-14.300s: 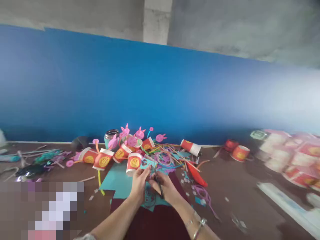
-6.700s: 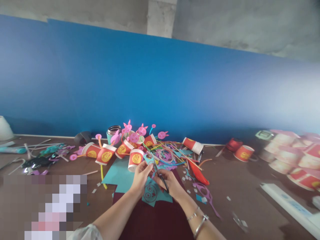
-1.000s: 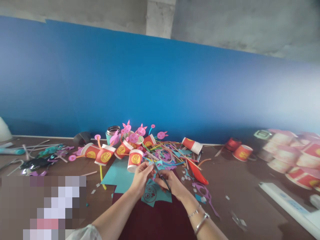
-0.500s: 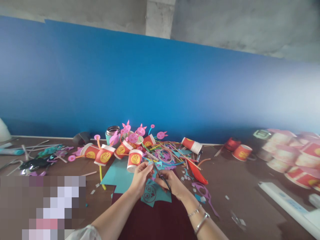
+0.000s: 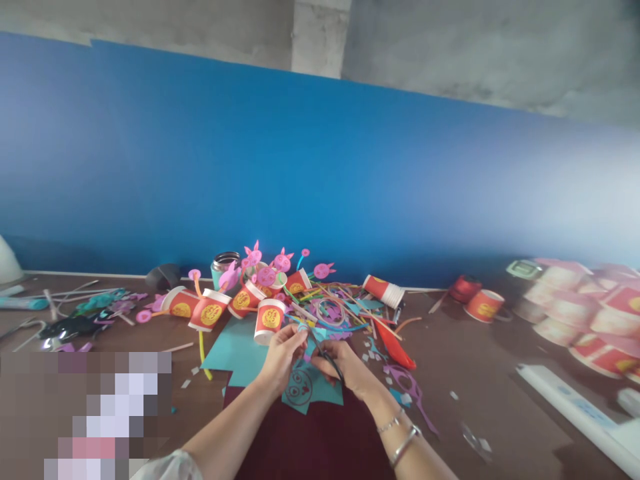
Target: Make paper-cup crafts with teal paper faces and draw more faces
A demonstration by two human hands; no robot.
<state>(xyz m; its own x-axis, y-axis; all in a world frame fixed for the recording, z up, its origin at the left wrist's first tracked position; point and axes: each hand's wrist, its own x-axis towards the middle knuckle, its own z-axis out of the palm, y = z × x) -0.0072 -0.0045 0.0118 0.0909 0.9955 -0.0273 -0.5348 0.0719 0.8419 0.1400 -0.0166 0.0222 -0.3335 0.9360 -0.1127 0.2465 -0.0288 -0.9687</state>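
Observation:
My right hand [image 5: 341,368] grips a pair of dark-handled scissors [image 5: 327,360], the blades slanting up and left toward my other hand. Between thumb and fingers, my left hand [image 5: 285,353] pinches a small piece of blue paper [image 5: 303,327], mostly covered by the fingertips. The blade tips lie right by this piece; whether they are cutting it I cannot tell. Below both hands rests a teal paper piece [image 5: 320,392] with a round face drawn on it. Behind my left wrist spreads a larger teal sheet [image 5: 235,353]. A red-and-white paper cup [image 5: 270,321] stands just beyond my left hand.
Several paper cups with pink paper animal faces [image 5: 283,261] crowd the back. Straws and scraps [image 5: 335,310] are heaped at the middle. A red balloon-like object [image 5: 395,343] lies right of them. Stacked paper cups [image 5: 595,310] and a white power strip [image 5: 570,407] are at the right.
Both hands stay in nearly the same place. The scissors and right fingers have shifted very slightly; the surroundings look the same.

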